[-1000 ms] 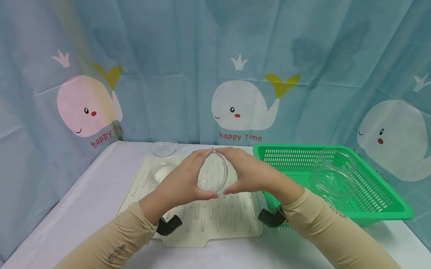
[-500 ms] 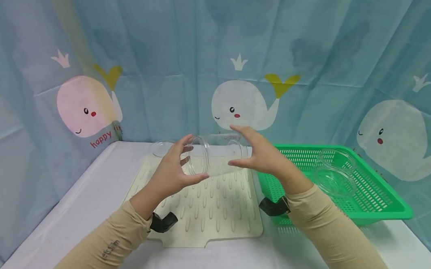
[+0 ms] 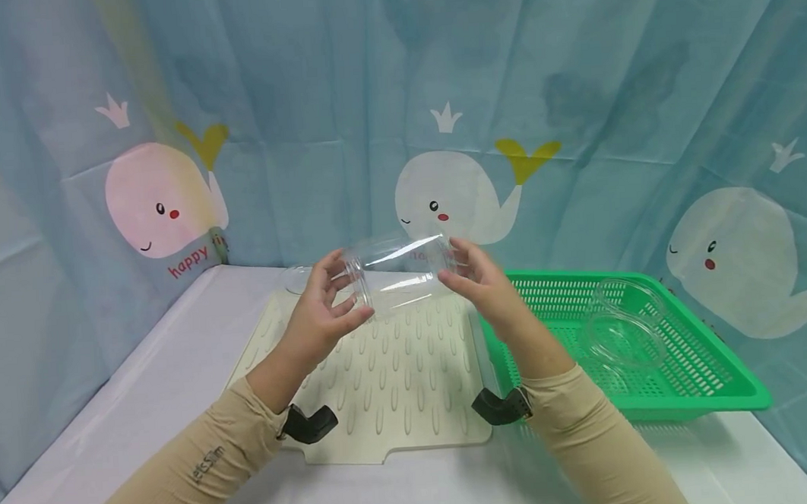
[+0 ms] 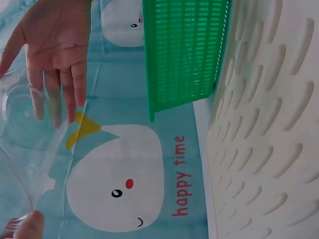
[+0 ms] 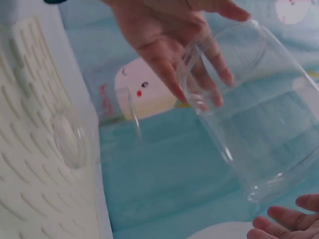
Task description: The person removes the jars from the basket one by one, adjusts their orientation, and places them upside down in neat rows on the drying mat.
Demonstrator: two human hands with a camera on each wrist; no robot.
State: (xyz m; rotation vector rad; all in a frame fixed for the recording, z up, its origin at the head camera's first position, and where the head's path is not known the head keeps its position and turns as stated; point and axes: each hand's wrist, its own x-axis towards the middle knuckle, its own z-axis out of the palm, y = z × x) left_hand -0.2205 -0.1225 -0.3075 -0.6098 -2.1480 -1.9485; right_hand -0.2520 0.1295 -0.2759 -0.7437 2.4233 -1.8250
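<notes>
A clear, straight-sided jar (image 3: 401, 275) is held on its side above the drying mat (image 3: 396, 374), slightly tilted. My left hand (image 3: 314, 317) grips its ringed rim end, thumb below and fingers behind. At the other end, my right hand (image 3: 491, 289) holds the jar with its thumb in front and fingers behind. The left wrist view shows the right hand's palm (image 4: 57, 55) and fingers against the clear wall. In the right wrist view, the left hand (image 5: 164, 45) spreads around the rim end.
A second clear jar (image 5: 70, 139) stands at the mat's far left. To the right is a green slotted basket (image 3: 709, 403) with clear jar-like containers (image 3: 627, 339) inside. Behind the white table (image 3: 176, 348) hangs a blue whale-print curtain (image 3: 305, 196).
The jar was seen end-on between both hands, then swung sideways and rose. Its right end is now tilted up a little, and the right hand has closed in around that end.
</notes>
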